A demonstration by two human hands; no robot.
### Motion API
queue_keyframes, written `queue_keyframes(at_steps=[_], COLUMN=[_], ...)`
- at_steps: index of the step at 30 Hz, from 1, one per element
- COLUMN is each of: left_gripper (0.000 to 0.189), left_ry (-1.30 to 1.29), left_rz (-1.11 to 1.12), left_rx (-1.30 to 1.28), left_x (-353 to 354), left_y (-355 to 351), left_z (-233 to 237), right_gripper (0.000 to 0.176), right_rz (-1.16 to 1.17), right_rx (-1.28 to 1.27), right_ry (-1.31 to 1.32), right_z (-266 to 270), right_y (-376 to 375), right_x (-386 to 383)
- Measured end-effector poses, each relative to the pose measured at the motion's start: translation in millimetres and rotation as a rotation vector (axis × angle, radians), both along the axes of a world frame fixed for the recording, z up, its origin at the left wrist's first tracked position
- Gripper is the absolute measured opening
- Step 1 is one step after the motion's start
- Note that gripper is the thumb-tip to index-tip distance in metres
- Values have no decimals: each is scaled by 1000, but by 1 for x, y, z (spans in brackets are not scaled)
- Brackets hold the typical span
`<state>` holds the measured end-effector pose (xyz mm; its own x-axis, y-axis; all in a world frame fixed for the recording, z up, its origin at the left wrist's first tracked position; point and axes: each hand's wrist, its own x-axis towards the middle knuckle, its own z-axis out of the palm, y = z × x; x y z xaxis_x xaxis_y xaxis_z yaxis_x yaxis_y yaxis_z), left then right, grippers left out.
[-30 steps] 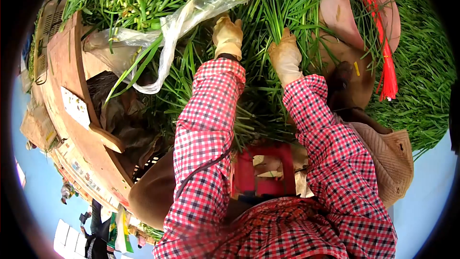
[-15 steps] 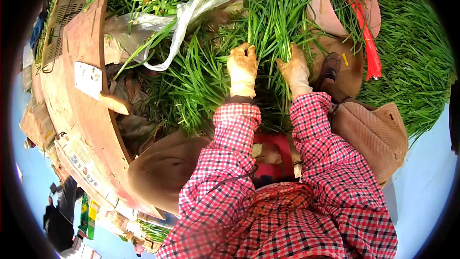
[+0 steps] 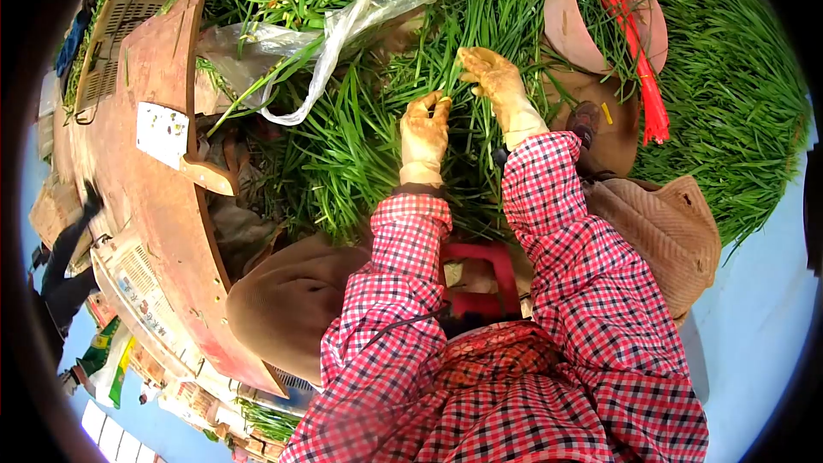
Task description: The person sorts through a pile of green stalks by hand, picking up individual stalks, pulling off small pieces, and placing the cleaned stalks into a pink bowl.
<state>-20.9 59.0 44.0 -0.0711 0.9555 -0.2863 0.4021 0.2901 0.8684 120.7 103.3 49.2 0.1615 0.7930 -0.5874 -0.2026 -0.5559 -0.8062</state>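
Both my hands wear stained pale work gloves and are over a heap of long, thin green stalks [image 3: 343, 141] that look like chives. The fingers of my left hand [image 3: 423, 139] are curled into a pinch at the middle of the heap, with thin green stalks at the fingertips. Slightly higher and to the right, my right hand [image 3: 501, 93] is bent inward with its fingers curled. What lies between them is too small to make out. A gap separates the two hands, and loose stalks spread behind them.
A cleaver [image 3: 165, 135] lies on the wooden board [image 3: 163, 231] at left. Clear plastic [image 3: 321, 56] is draped beyond my left hand. Red ties [image 3: 639, 60] rest on a pink rounded piece [image 3: 566, 26] at right, beside a large green pile [image 3: 729, 94]. Another person's dark legs [image 3: 69, 261] show far left.
My right hand has moved up and left, turning inward. My left hand has shifted slightly down. At far left, the other person's legs have moved into a new position.
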Motion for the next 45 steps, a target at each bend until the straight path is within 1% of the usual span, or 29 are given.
queue_keyframes(at_steps=[2, 3, 4, 7, 10, 12, 14, 15, 18, 19, 20, 22, 23, 26, 27, 28, 30, 31, 32, 34, 35, 36, 38, 39, 40, 42, 43, 44, 45], left_gripper=[28, 27, 27, 26, 30, 30, 28, 26, 23, 21, 20, 19, 19, 20, 20, 20, 19, 19, 19, 16, 19, 31, 51, 48, 36, 25, 18, 16, 17], left_ry=[-97, 21, -28, -159, -17, 49, 4, -86, -95, -102, -178, -328, -272, -251, -252, -295, -376, -450, -484, -523, -403, 51, 902, 1095, 1075, 792, 512, 417, 375], left_rz=[53, -18, -5, 21, -177, -262, -220, -226, -236, -231, -185, -87, -37, 33, 46, 66, 105, 113, 311, 523, 381, 149, 14, 130, 186, 125, 35, -105, -98], left_rx=[-170, -36, -71, -137, -27, -47, -165, -203, -216, -166, -195, -246, -254, -286, -302, -322, -369, -218, -276, -485, -395, -301, -14, 239, 330, 416, 512, 490, 413], left_x=[1, -1, -1, -2, -11, -18, -21, -24, -32, -32, -32, -28, -25, -17, -15, -14, -13, -16, -19, -32, -44, -65, -51, -40, -34, -18, -7, 10, 28], left_y=[-1, 1, 2, 3, 9, 17, 17, 19, 16, 16, 15, 17, 20, 32, 35, 38, 41, 37, 40, 46, 45, 44, 49, 47, 52, 62, 64, 63, 63], left_z=[12, 7, 4, 2, -3, -8, -3, -12, -33, -40, -46, -39, -45, -29, -29, -32, -38, -38, -49, -56, -85, -128, -77, -55, -40, -25, -26, -28, -33], right_gripper=[37, 29, 29, 25, 20, 22, 24, 24, 25, 25, 26, 22, 22, 22, 22, 20, 20, 20, 19, 19, 17, 17, 18, 19, 20, 22, 22, 21, 21], right_rz=[61, 33, 44, -87, -125, -86, -79, -93, -139, -168, -197, -258, -281, -262, -272, -333, -374, -398, -438, -513, -365, -384, -411, -466, -492, -474, -472, -494, -491], right_rx=[37, 104, 111, 158, 152, 144, 151, 162, 182, 197, 211, 236, 265, 463, 414, 489, 456, 559, 619, 744, 608, 532, 489, 497, 437, 339, 318, 271, 239], right_ry=[33, 36, 37, 108, 29, -15, -19, -3, 68, 95, 123, 58, 4, -125, -149, -80, -75, -7, 36, 115, -94, -18, -81, 5, 84, 95, 74, 107, 89], right_z=[-2, -1, 0, 6, 7, 15, 18, 15, 4, 2, 1, 4, 11, 17, 24, 18, 13, 9, 6, 16, 17, 11, 5, 3, -4, -5, -2, -4, -6], right_y=[-1, -2, 0, 3, 8, 7, 5, 6, 5, 3, 2, -2, -10, -30, -34, -37, -38, -39, -39, -33, -30, -27, -23, -23, -24, -25, -27, -28, -31], right_x=[8, 9, 13, 13, 15, 14, 11, 11, 15, 15, 15, 8, 1, -16, -21, -23, -19, -19, -18, -15, 2, 14, 29, 37, 47, 57, 56, 58, 59])
